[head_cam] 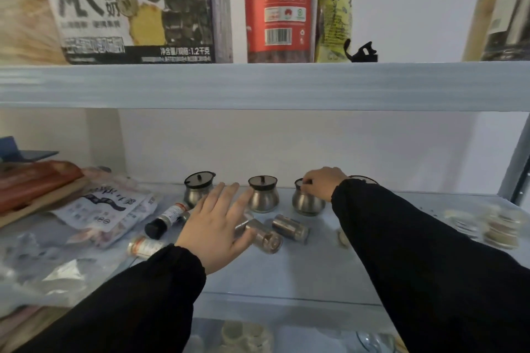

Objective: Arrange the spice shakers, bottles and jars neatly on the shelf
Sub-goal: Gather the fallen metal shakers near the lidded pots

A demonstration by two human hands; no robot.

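Sleeves [143,295] crossed the shelf's [286,281] front edge. Left grip [213,226], fingers spread, hovered over toppled shakers [265,238], likely to right them; right grip [322,186] pinched a jar's [308,203] lid.

On the upper shelf board [258,86] stood a large carton [129,6] printed with bold Chinese characters and pictures of fruit. Just right of it was a red-labelled canister [279,6] with a barcode, then a yellow-green packet [335,8] with a small black clip [362,53] at its foot. A white wall [286,146] ran behind. Lower down at the left lay a white printed pouch [106,206], a reddish-brown package [37,180] on a wooden board [51,200], and blurred clear plastic bags [43,266]. A grey metal post [516,163] rose at the right edge.
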